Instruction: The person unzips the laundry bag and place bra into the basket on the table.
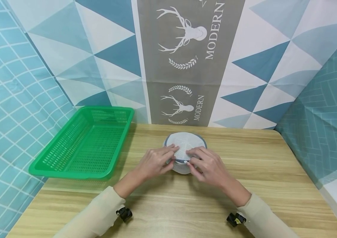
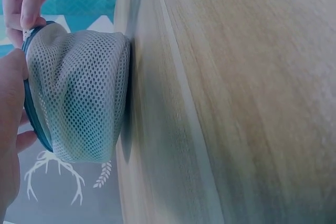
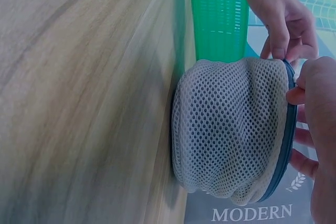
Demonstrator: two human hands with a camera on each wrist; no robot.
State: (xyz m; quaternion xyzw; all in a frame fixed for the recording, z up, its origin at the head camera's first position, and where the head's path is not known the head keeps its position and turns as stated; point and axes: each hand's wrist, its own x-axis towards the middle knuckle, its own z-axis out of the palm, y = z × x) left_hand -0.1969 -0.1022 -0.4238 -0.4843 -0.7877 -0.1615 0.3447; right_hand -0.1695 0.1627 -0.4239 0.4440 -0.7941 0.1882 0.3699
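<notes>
A small round mesh laundry bag (image 1: 184, 138), white with a dark blue zipper edge round its lid, stands upright on the wooden table. Its soft mesh side (image 3: 226, 129) bulges a little and carries a few folds. At the front of the lid my left hand (image 1: 156, 160) pinches the zipper edge between thumb and fingers. Just right of it, my right hand (image 1: 210, 167) pinches the same edge at the white zipper pull (image 1: 185, 162). Both hands rest partly over the lid, their fingertips close together. The inside of the bag is hidden.
To the left sits a green plastic basket (image 1: 115, 145) with slotted walls, near the blue tiled side cloth. A patterned wall cloth (image 1: 183, 76) with deer prints hangs behind the table (image 1: 168, 205). Black wrist cameras are strapped on both sleeves.
</notes>
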